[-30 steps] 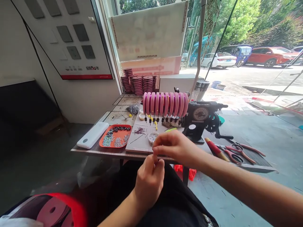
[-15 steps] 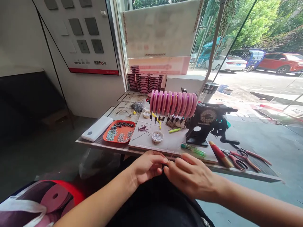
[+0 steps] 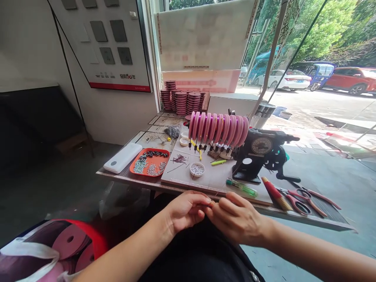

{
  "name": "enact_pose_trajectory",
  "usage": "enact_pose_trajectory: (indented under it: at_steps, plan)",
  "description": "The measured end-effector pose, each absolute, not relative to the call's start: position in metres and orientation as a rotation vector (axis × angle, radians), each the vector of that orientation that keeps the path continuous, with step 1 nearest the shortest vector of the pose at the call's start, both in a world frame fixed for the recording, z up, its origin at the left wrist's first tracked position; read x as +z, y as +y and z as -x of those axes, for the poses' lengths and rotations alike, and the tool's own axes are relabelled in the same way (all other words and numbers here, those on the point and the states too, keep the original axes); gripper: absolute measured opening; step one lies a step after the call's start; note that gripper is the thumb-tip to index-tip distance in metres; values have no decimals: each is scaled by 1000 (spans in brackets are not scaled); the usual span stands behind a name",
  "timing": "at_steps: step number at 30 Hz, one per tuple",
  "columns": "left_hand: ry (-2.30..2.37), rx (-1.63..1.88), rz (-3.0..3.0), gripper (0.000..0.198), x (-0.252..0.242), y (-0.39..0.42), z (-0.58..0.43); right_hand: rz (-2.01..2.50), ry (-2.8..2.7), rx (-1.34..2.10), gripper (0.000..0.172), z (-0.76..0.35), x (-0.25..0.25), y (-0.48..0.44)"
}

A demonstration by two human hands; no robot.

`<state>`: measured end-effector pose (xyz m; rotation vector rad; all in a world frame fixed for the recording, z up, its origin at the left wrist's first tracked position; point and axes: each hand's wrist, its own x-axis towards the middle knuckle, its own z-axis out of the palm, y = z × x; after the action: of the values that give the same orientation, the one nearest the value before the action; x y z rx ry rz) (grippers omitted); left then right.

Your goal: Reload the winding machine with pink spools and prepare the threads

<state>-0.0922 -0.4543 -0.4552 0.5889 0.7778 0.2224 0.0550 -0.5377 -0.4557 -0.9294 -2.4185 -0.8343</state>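
Just in front of the table's near edge, my left hand [image 3: 188, 211] and my right hand [image 3: 236, 217] meet at the fingertips. Both are closed in a pinch on something small. A thin strand seems to stick up by the right fingers, but what they hold is too small to name. Beyond them on a pale board [image 3: 179, 178] lie a green-handled screwdriver [image 3: 242, 188] and a white dish of small beads [image 3: 197, 169]. Behind these stands a black hand-cranked winder [image 3: 249, 164] carrying a row of pink spools [image 3: 217, 128], with small black weights hanging below.
Left on the table are an orange tray [image 3: 155, 160] of small parts and a white box [image 3: 122, 158]. Scissors [image 3: 304, 199], pliers and a red-handled brush [image 3: 276, 194] lie right. Stacked spools [image 3: 181, 103] stand behind. A red-rimmed bag [image 3: 98, 235] of pink spools sits lower left.
The whole view has shifted slightly, so the table and its things sit a little further right. My hands stay pinched together, with only slight movement at the fingertips.
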Motion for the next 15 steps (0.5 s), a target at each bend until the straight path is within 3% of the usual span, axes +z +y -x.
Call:
enact_pose_trajectory:
  at_steps: [3, 10, 15]
  plan:
    - [780, 238, -608, 6, -454, -457, 92, 974, -2335, -620, 29, -55, -461, -538]
    - [755, 121, -709, 9, -444, -462, 83, 1427, -1603, 437, 20, -61, -478, -563]
    - [747, 88, -807, 10, -444, -465, 74, 1404, -1437, 600, 20, -61, -489, -569]
